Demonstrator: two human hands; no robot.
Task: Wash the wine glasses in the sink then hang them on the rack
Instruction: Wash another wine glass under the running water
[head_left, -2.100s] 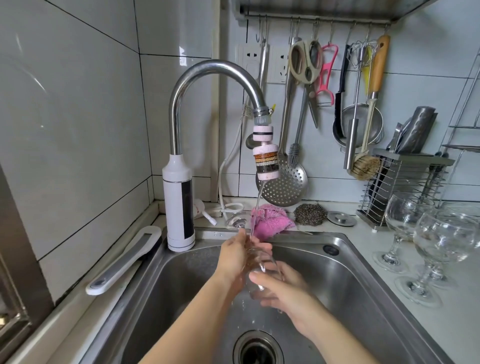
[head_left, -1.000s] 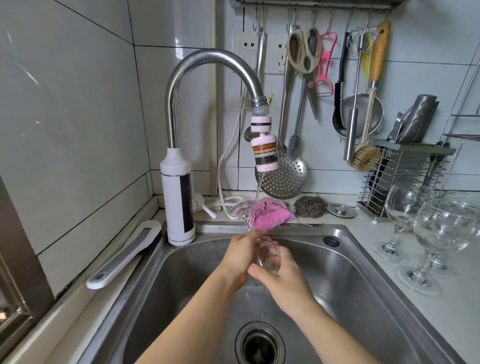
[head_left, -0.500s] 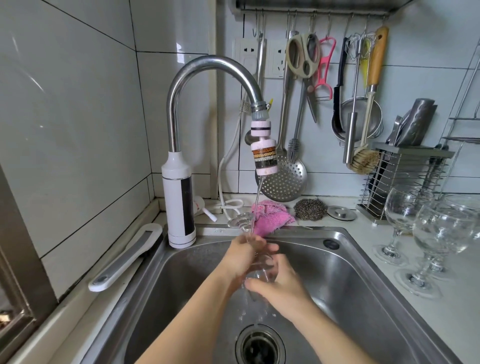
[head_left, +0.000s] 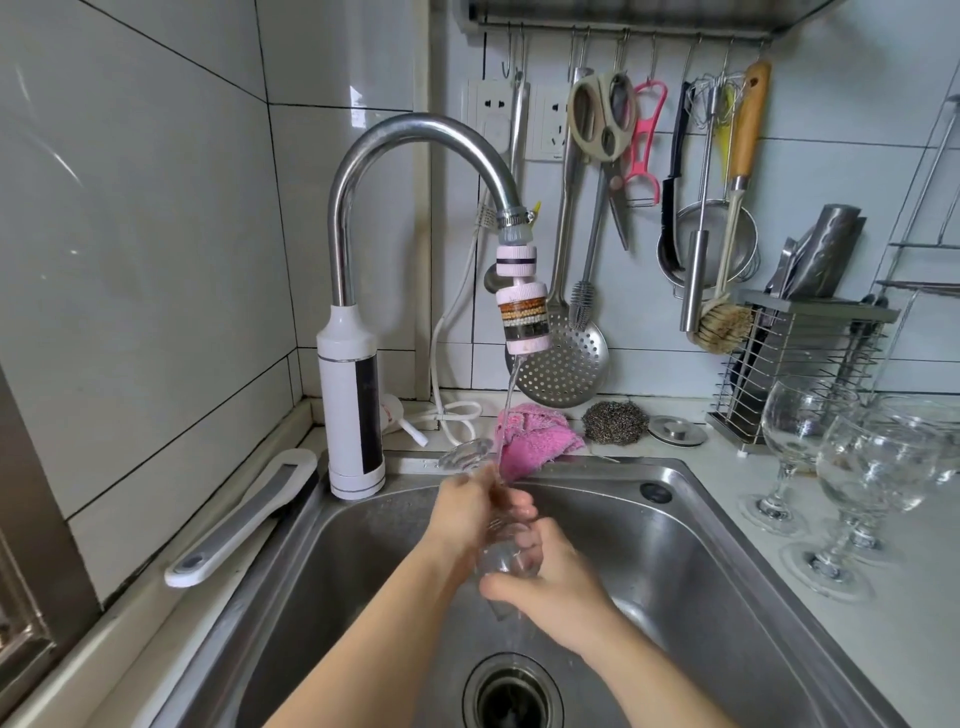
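above the sink (head_left: 711, 551), left hand (head_left: 467, 508) and right hand (head_left: 553, 584) clasp one wine glass (head_left: 500, 555).

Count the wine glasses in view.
4. One wine glass gripped by left hand and right hand over the sink; three glasses on the counter beside it, overlapping, so another may hide.

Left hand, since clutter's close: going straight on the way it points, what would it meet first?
Probably the pink cloth on the sink rim, beyond the left hand gripping the wine glass; depth unclear.
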